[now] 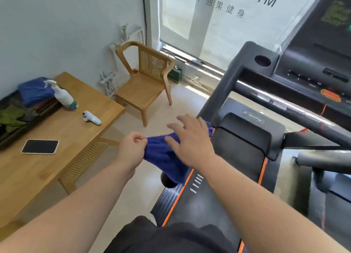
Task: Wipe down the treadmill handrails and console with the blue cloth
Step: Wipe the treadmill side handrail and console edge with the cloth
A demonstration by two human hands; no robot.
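Blue cloth [163, 156]: pinch of left hand [131, 148], flat right hand [190, 140] atop (wooden table [79, 136] nearby)

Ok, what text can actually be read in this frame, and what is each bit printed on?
"GYM", with cut-off letters before it: on the window blind.
"牛油果健身": on the same blind, just below.
"BRTW": on the treadmill's motor cover.
Button labels and green display on the console: too small and blurred to read.
Label on the spray bottle: unreadable.
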